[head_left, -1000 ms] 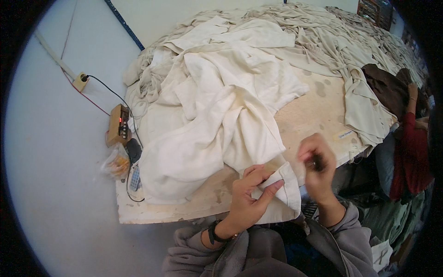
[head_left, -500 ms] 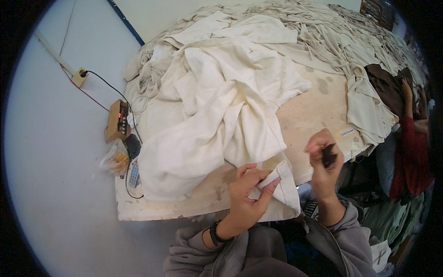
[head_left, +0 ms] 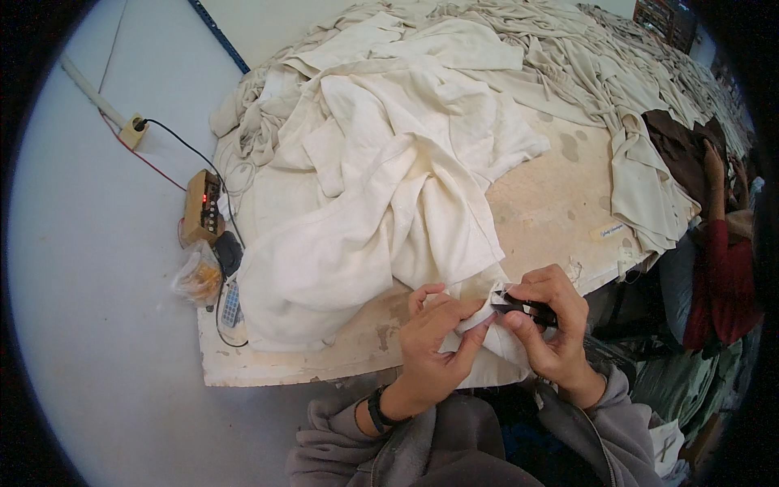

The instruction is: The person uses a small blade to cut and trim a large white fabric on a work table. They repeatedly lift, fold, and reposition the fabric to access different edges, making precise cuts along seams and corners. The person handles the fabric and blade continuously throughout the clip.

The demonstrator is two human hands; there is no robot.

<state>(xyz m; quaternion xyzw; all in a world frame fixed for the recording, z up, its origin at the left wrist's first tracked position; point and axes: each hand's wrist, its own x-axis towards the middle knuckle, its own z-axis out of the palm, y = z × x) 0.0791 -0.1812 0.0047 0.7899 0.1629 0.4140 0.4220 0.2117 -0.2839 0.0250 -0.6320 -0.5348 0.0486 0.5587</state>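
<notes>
A cream cloth garment (head_left: 349,235) spreads over the near part of the table, with one hemmed end hanging past the front edge. My left hand (head_left: 438,333) pinches a fold of that hemmed end between thumb and fingers. Black thread snips (head_left: 523,308) sit in my right hand (head_left: 556,325), gripped between the thumb and fingers. The blades meet the edge of the hem, right beside my left fingertips. Whether they cut a thread there is too small to tell.
Beige fabric (head_left: 560,57) lies heaped across the far side. A brown box with a red display (head_left: 203,203), a plastic bag (head_left: 197,276) and a remote control (head_left: 232,304) line the left edge. At right, a person in a red sleeve (head_left: 718,268) handles dark brown cloth (head_left: 677,154).
My right hand has moved left and down, bringing the snips from the side to the hem. My left hand keeps its pinch in nearly the same place.
</notes>
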